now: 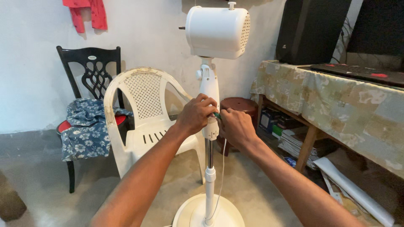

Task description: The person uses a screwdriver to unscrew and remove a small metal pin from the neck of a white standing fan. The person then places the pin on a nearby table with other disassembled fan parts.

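both hands are working at the neck of a white pedestal fan (210,90), right where the plastic column meets the metal pole. the left hand (195,114) is wrapping its fingers around the column, gripping it firm to steady it. the right hand (235,126) is curling shut around a small green-handled tool (217,115), looks like a screwdriver, with the tip going into the side of the column. can't actually see the screw, the hands are covering it.

if i'm judging this right, the trick is keeping the tool square to the column and pushing in while turning, so it isn't slipping out. the left hand bracing is smart since the motor housing (218,31) is sitting top-heavy up there and the round base (191,212) is only resting on the floor.

label-wise: the black wooden chair (90,69) is showing a small pale oval sticker on its top rail, and there's a stack of papers and boxes (280,126) sitting under the cloth-covered table (336,98), plus a white roll (353,189) lying on the floor.
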